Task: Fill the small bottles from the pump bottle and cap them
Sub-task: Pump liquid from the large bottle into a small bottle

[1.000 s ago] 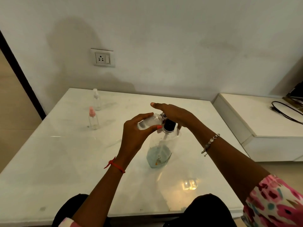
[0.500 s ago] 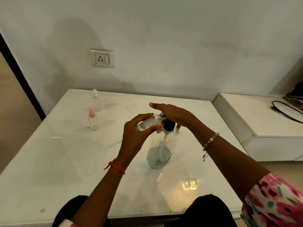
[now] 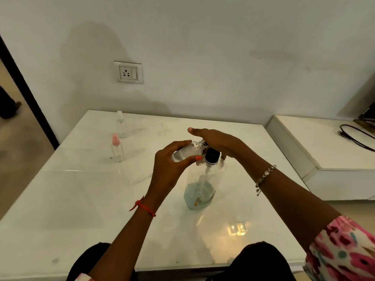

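Filling: left hand (image 3: 170,165) grips tilted small bottle (image 3: 187,152); right hand (image 3: 217,138), fingers flat, presses pump bottle (image 3: 203,187). Next, likely capping.

Tilted small bottle (image 3: 188,152) in left hand (image 3: 169,166), mouth at pump bottle (image 3: 203,187) nozzle; right hand (image 3: 216,141) atop pump.

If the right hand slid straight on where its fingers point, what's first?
Way looks free nearby: the right hand points left over the held small bottle, roughly toward the white-capped bottle, though likely above it.
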